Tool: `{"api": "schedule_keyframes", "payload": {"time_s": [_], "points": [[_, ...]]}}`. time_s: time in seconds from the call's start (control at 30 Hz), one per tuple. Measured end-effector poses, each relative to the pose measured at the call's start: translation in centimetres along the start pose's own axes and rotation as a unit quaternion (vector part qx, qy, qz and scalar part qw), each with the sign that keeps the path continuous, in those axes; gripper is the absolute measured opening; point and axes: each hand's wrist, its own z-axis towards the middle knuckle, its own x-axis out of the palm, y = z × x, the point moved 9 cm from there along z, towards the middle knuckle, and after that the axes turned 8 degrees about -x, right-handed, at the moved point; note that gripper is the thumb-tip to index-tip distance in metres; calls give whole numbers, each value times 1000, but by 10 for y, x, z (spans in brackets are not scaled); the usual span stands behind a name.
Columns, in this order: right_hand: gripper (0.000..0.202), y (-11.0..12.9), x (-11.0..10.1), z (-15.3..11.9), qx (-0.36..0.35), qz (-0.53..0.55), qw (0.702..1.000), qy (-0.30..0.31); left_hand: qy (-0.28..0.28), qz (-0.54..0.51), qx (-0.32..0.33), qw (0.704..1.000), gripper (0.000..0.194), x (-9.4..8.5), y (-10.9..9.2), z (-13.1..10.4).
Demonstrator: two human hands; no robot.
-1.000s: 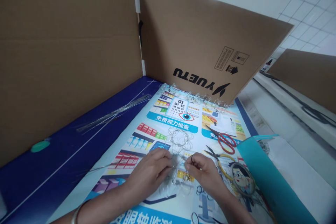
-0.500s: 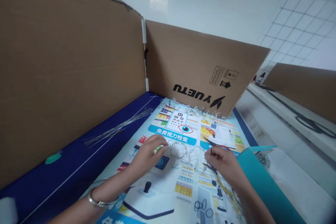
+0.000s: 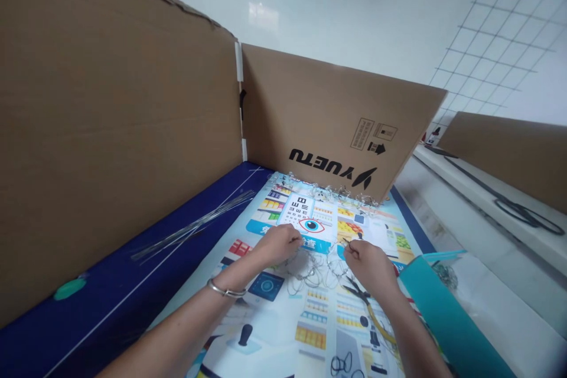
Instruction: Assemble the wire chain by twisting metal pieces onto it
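My left hand (image 3: 282, 243), with a silver bangle on its wrist, is closed over the printed sheet (image 3: 274, 325); what its fingers pinch is too small to name. Thin tangled wire (image 3: 308, 269) lies just below and between my hands. My right hand (image 3: 368, 263) is closed at the right side of the tangle, with a small dark tip showing at its fingers; the held item is mostly hidden. Yellow-handled pliers (image 3: 367, 304) lie with jaws apart on the sheet, beside my right wrist.
Cardboard panels (image 3: 328, 118) stand behind and at the left. More wire bits (image 3: 328, 192) line the back edge. Clear strips (image 3: 195, 227) lie on the blue cloth (image 3: 110, 295). A teal box (image 3: 456, 319) is at the right, and black rings (image 3: 348, 364) lie in front.
My left hand has moved up and right, nearer my right hand. The dark blades and red handle at my right hand are now mostly out of sight. The view has shifted slightly.
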Motion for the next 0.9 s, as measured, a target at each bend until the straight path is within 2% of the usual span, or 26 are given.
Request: {"api": "schedule_keyframes", "payload": {"time_s": [0.27, 0.53, 0.73, 0.9], "points": [[15, 3, 3, 0, -5, -14, 1000, 0, 46, -12, -22, 999, 21, 19, 19, 4], [17, 4, 3, 0, -11, -28, 999, -25, 51, -51, -24, 997, 17, 31, 18, 4], [20, -2, -5, 1, -17, -37, 997, -66, 18, -72, -49, 996, 17, 21, 27, 6], [21, -4, -13, -4, -1, -73, 984, -162, -55, -77, -85, 992, 18, 5, 32, 6]]}}
